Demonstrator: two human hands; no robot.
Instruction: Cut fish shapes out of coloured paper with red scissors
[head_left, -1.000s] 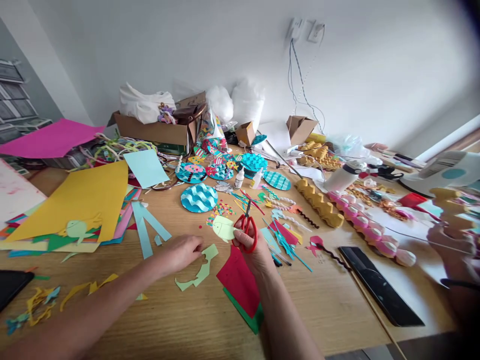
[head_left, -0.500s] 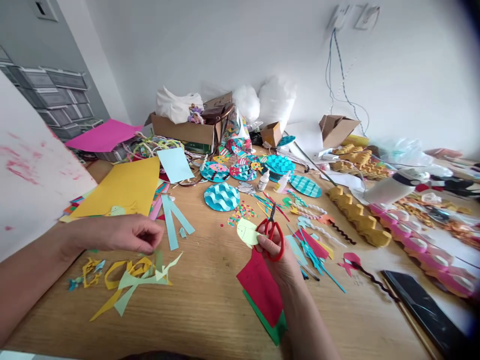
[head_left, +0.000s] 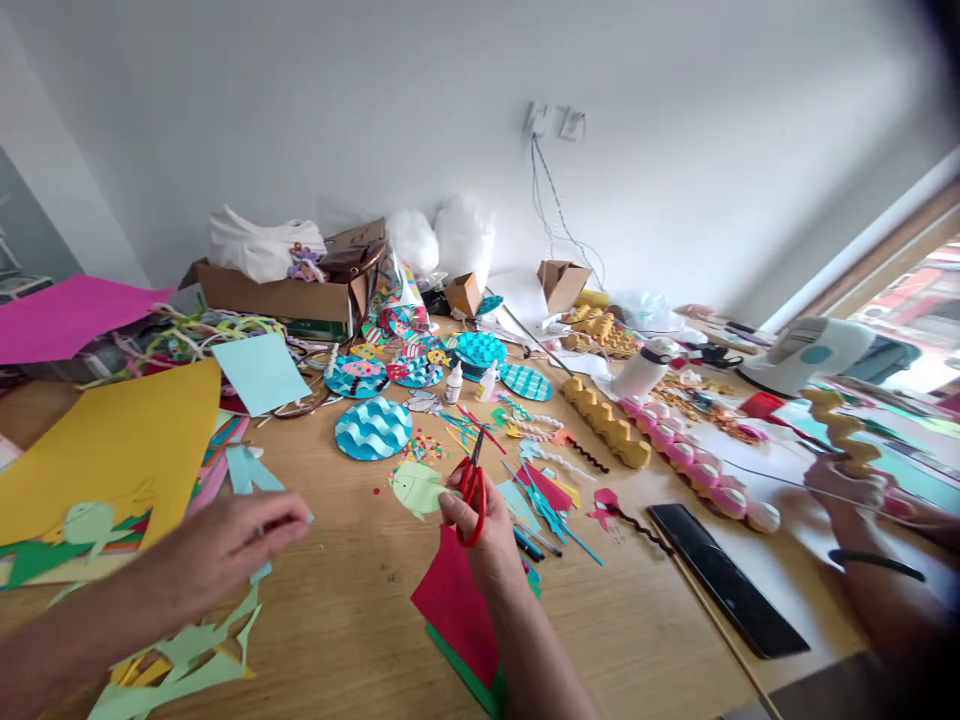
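Observation:
My right hand (head_left: 471, 510) is closed round the red-handled scissors (head_left: 472, 488), their blades pointing up and away. The same hand pinches a pale green paper fish (head_left: 417, 490) by one end, with drawn lines on its face. Below that hand lie red paper (head_left: 459, 605) and green paper under it. My left hand (head_left: 259, 530) hovers at the left over the table, fingers loosely stretched out, with nothing visible in them. Nearby are light blue strips (head_left: 249, 470) and, nearer me, pale green and yellow scraps (head_left: 187, 645).
Yellow sheet (head_left: 112, 430) at left, a second green fish (head_left: 88, 525) on it. Wavy blue disc (head_left: 373, 428), glue bottles (head_left: 454, 383) and egg cartons (head_left: 607, 425) lie beyond. Black phone (head_left: 724, 575) at right; another person's hand (head_left: 847, 487) grips a yellow carton piece.
The view has swung right, bringing another person's hand into sight. My left hand has loosened from a pinch, and the green scrap beneath it lies with the others. The scissors and fish stay in my right hand.

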